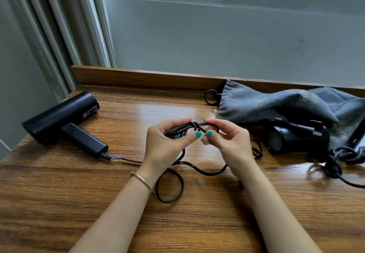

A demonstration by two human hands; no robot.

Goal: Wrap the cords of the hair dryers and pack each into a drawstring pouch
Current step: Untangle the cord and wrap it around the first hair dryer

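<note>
Two hands, left hand [167, 140] and right hand [225, 138], both pinching the cord [197, 168]; hair dryer [61, 118] barrel lengthwise upper-right.

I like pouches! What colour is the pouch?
Grey pouch, with faint yellow lettering; head view.

Soft window daylight glares on table [150, 112]; edges perhaps warped.

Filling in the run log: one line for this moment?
step: wrapping cord | left hand: holds cord bundle | right hand: pinches cord | left dryer: on table | pouch: unpacked
</note>
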